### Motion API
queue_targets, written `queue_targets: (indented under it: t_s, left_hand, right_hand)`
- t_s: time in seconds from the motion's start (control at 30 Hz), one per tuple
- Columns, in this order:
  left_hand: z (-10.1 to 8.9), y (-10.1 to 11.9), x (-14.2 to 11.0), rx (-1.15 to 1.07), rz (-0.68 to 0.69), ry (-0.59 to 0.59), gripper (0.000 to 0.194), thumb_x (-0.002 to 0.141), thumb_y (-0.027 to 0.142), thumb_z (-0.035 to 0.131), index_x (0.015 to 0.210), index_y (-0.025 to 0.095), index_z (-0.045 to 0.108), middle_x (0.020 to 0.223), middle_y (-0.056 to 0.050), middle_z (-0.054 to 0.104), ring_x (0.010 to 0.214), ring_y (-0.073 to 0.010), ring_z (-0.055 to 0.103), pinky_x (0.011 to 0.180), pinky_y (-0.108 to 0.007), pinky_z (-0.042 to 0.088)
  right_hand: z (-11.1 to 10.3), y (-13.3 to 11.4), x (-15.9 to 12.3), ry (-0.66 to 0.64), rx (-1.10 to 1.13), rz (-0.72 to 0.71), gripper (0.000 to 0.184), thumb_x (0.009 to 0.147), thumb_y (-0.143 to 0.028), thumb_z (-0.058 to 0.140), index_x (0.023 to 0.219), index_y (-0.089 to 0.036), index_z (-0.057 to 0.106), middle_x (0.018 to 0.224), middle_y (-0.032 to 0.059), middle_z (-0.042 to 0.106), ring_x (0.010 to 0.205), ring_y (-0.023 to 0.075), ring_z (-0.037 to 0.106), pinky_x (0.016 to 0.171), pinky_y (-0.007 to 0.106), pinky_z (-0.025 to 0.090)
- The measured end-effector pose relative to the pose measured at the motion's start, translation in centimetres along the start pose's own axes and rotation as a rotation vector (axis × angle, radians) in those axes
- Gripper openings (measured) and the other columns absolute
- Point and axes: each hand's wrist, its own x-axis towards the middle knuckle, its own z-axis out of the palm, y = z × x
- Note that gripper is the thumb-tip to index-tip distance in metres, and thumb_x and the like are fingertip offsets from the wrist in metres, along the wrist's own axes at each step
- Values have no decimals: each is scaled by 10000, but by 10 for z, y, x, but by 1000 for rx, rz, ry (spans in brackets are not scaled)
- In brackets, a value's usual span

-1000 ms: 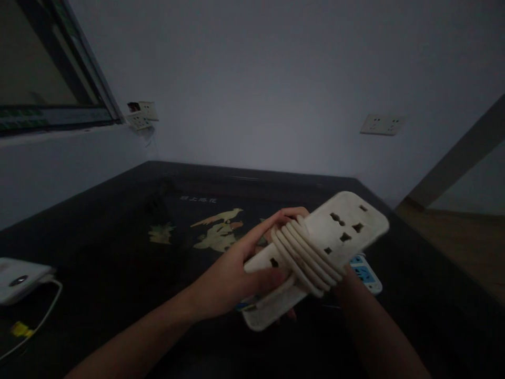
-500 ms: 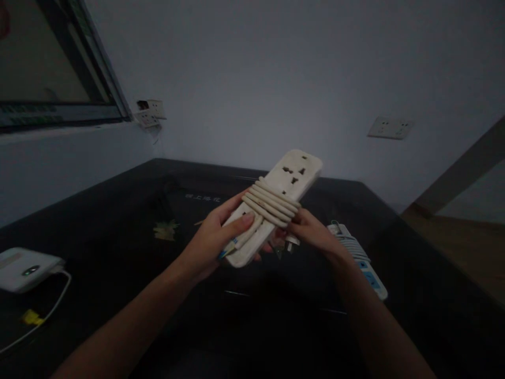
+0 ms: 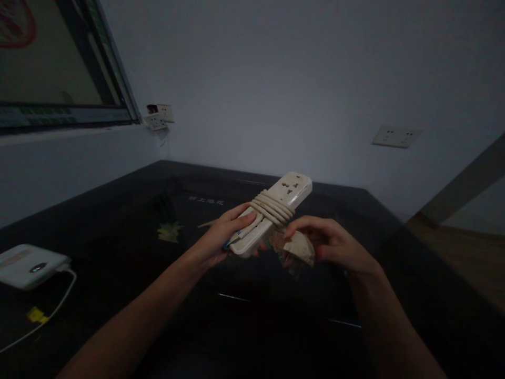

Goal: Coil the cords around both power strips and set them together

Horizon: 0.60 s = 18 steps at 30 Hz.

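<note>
A white power strip (image 3: 296, 192) is held tilted above the dark tabletop, its far end up and to the right. Several turns of its off-white cord (image 3: 272, 207) wrap around the middle. My left hand (image 3: 226, 231) is closed around the near end, thumb on top. Close by on the right, my right hand (image 3: 335, 242) has its fingers bent around a pale plug (image 3: 300, 248), slightly blurred. Cut or bared cord ends with blue bits show beside the left thumb, though their detail is unclear.
A white box-shaped device (image 3: 29, 266) with a white cable (image 3: 63, 300) and yellow tag (image 3: 37, 315) lies at left on the black glossy table (image 3: 189, 326). Wall sockets (image 3: 396, 137) sit beyond at right, others (image 3: 158, 118) at the left corner. A window (image 3: 59, 63) is upper left.
My right hand has moved from under the wrapped cord out to the right, with the plug now at its fingers. The strip is slightly lower. The second, blue-socketed power strip is now hidden by my right arm.
</note>
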Motion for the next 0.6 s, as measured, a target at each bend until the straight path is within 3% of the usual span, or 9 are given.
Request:
queue_targets:
  t_s: [0.1, 0.23, 0.37, 0.53, 0.6]
  left_hand:
    - [3, -6, 0, 21, -22, -27, 380, 838, 214, 607, 1210, 143, 571, 897, -118, 708, 527, -150, 666, 456, -212, 539]
    - [7, -11, 1, 39, -20, 6, 310, 838, 190, 605, 1132, 100, 635, 871, -113, 712, 634, -131, 673, 573, -179, 534]
    - [13, -11, -1, -19, -4, -4, 250, 858, 175, 569, 1080, 94, 652, 793, -92, 705, 609, -126, 662, 564, -177, 538]
    - [18, -11, -4, -50, 14, 13, 366, 850, 206, 580, 1211, 146, 564, 792, -92, 701, 504, -171, 651, 426, -253, 547]
    - [21, -11, -5, -44, 37, 45, 383, 848, 216, 591, 1223, 156, 545, 831, -101, 702, 512, -177, 657, 433, -266, 555]
  right_hand:
    - [14, -9, 2, 42, -223, 8, 228, 746, -350, 703, 923, -208, 684, 800, 13, 685, 659, 128, 621, 573, 239, 491]
    - [29, -16, 5, 177, -476, -123, 119, 741, -315, 714, 800, -212, 701, 561, -57, 552, 517, 83, 495, 487, 205, 393]
    - [41, -19, 9, 376, -617, -253, 64, 756, -257, 687, 741, -198, 669, 605, -45, 538, 554, 86, 482, 519, 225, 381]
    - [54, -13, 13, 722, -638, -314, 120, 770, -226, 619, 675, -205, 550, 620, -36, 506, 567, 103, 470, 527, 247, 385]
    - [54, -8, 15, 797, -683, -343, 143, 772, -232, 611, 672, -212, 511, 623, -35, 480, 570, 108, 451, 534, 257, 382]
